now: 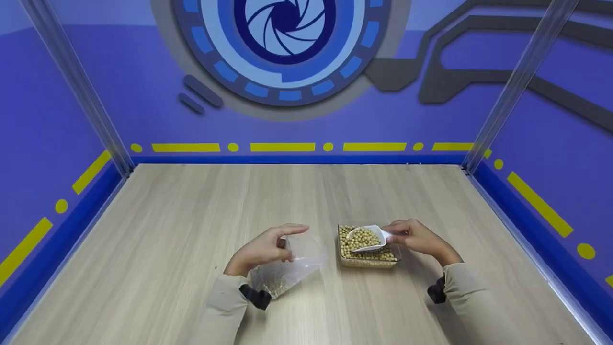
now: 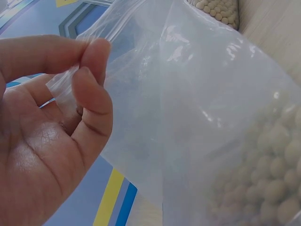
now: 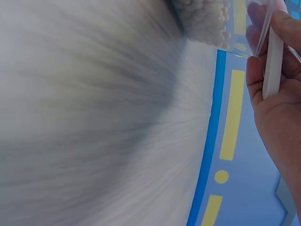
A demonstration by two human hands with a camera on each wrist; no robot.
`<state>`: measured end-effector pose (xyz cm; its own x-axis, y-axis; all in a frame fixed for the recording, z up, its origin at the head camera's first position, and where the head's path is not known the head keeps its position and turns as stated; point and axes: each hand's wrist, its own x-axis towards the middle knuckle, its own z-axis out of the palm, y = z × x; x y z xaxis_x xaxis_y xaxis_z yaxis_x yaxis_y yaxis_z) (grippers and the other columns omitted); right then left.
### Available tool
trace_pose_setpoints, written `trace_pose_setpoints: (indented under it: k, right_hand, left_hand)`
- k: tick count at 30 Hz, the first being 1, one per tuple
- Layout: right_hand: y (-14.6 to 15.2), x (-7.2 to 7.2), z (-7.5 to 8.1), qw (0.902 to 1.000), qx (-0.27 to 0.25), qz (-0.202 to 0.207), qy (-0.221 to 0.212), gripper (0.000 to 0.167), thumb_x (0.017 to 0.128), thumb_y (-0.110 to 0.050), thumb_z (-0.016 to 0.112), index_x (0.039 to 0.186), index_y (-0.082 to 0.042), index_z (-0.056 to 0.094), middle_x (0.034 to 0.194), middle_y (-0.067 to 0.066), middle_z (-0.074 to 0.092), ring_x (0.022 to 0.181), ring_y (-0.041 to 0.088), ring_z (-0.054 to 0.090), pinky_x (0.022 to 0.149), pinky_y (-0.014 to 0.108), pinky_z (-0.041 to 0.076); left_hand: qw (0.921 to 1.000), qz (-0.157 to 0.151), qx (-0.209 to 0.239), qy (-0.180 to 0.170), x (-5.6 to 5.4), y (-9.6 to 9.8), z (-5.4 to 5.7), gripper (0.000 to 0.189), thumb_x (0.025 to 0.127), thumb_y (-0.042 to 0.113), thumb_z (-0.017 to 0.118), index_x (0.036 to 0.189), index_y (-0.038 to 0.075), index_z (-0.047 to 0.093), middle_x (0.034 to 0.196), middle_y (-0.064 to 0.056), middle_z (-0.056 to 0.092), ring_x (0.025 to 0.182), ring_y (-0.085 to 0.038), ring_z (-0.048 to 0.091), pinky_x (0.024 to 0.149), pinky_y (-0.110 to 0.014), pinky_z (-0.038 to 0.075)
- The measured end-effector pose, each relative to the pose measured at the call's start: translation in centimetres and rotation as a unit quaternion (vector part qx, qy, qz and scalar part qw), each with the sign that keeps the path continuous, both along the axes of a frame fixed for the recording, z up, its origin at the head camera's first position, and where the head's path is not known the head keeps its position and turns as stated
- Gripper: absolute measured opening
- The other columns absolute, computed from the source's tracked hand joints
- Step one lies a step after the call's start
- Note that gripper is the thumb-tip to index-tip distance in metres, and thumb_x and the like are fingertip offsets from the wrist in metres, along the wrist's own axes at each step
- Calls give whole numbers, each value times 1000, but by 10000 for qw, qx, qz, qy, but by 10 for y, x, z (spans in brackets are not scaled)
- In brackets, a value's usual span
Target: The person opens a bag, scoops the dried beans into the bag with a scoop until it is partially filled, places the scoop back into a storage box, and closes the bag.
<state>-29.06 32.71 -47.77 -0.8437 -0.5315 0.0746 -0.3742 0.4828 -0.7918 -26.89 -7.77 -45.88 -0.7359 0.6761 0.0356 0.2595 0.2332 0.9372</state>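
My left hand [image 1: 268, 247] pinches the upper edge of a clear zip bag [image 2: 188, 94] between fingertips and thumb. Round, pale beans [image 2: 275, 174] lie in the bottom of the bag, which hangs down beside the left wrist in the head view. My right hand [image 1: 416, 237] grips the handle [image 3: 273, 66] of a white scoop [image 1: 378, 231]. The scoop is heaped with the same yellowish beans and sits over a clear rectangular container [image 1: 368, 263], itself full of beans. The container stands to the right of the bag.
Pale wood-grain tabletop [image 1: 191, 201] lies under everything. Blue-purple panels [image 1: 129, 96] with yellow markings rise at the back and both sides, with metal posts [image 1: 522, 86] at the corners. A black wrist strap [image 1: 256, 296] is on the left sleeve, and another [image 1: 437, 290] is on the right.
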Motion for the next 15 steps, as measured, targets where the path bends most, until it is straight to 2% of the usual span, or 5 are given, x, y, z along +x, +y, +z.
trace_pose_setpoints:
  k: [9, 15]
  right_hand:
    - [2, -1, -5, 9998, -88, 11, 204, 30, 90, -10, 64, 117, 4, 67, 111, 23, 67, 95, 5, 61, 78, 19, 50]
    - [2, -2, -5, 9998, -159, -28, 132, 31, 90, -9, 64, 119, 4, 67, 111, 22, 67, 94, 3, 61, 78, 19, 49]
  left_hand:
    - [10000, -21, 40, 33, 0, 0, 0, 66, 82, -10, 57, 145, 2, 41, 152, -17, 35, 62, -6, 50, 56, -22, 41]
    - [10000, -8, 30, 43, 0, -1, 0, 67, 82, -9, 57, 145, 6, 43, 152, -16, 35, 61, -7, 49, 53, -19, 38]
